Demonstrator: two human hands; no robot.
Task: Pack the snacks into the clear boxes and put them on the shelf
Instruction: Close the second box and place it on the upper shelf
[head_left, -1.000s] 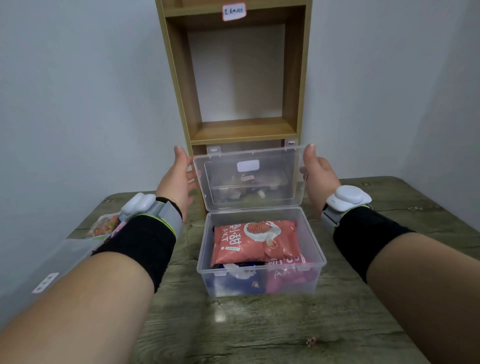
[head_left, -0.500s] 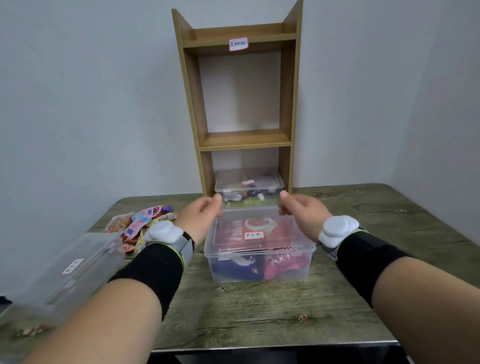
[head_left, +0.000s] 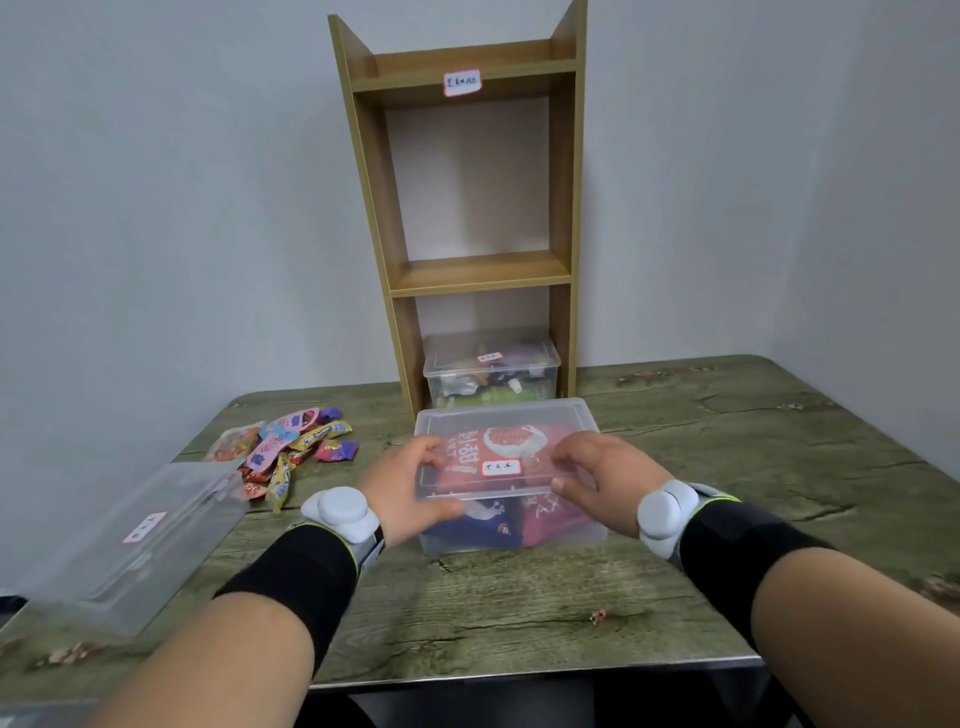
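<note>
The left grip (head_left: 410, 488) and the right grip (head_left: 597, 475) each pinch the front edge of the lid (head_left: 519, 421), fingers curled on top and thumbs at the rim. The lid lies flat on the clear snack box (head_left: 561, 525), which sits mid-counter (head_left: 519, 613) just in front of the wooden shelf (head_left: 483, 273). The shelf's bottom bay holds another filled box (head_left: 491, 371). Loose candies (head_left: 291, 452) lie to the left.

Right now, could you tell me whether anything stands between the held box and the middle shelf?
Nothing visible does. The clear box, gripped by the left hand and right hand, sits before the shelf unit, whose middle shelf is bare. Only the bottom bay is taken, by a second box.
</note>
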